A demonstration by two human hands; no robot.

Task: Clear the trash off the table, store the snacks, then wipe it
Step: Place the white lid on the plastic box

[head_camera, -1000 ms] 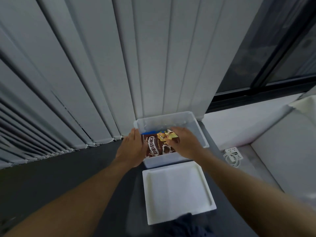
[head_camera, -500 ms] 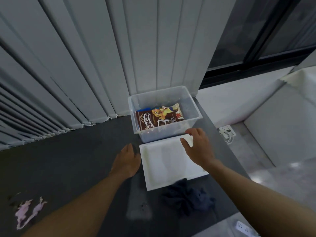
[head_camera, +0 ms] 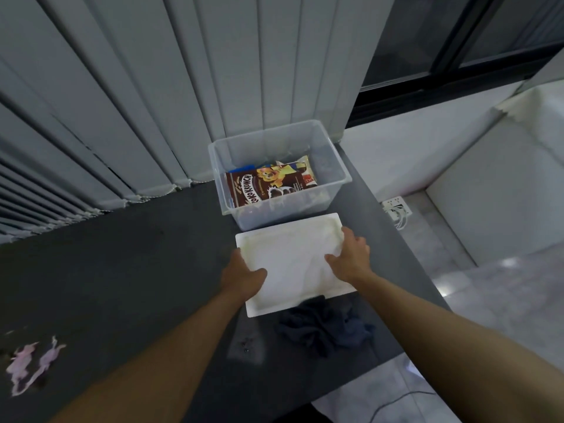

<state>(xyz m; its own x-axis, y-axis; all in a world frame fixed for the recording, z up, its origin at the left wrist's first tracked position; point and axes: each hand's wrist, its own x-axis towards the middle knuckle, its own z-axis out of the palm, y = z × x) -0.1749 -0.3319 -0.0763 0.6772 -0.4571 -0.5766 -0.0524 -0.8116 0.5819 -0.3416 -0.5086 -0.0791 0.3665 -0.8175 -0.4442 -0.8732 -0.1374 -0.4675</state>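
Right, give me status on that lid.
Gripping white lid: left hand, right hand. Uncovered clear bin, cereal box inside. Nothing between lid and bin.

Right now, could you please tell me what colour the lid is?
The lid is white; the head view shows it.

Home room; vertical blinds (head_camera: 152, 102); window (head_camera: 457, 41).

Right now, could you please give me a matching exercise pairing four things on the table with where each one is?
1. lid
2. cereal box
3. cloth
4. pink scraps

A. inside the clear bin
B. far left of the table
C. gripped by the left hand and right hand
D. crumpled, at the lid's near edge

Pairs: 1-C, 2-A, 3-D, 4-B
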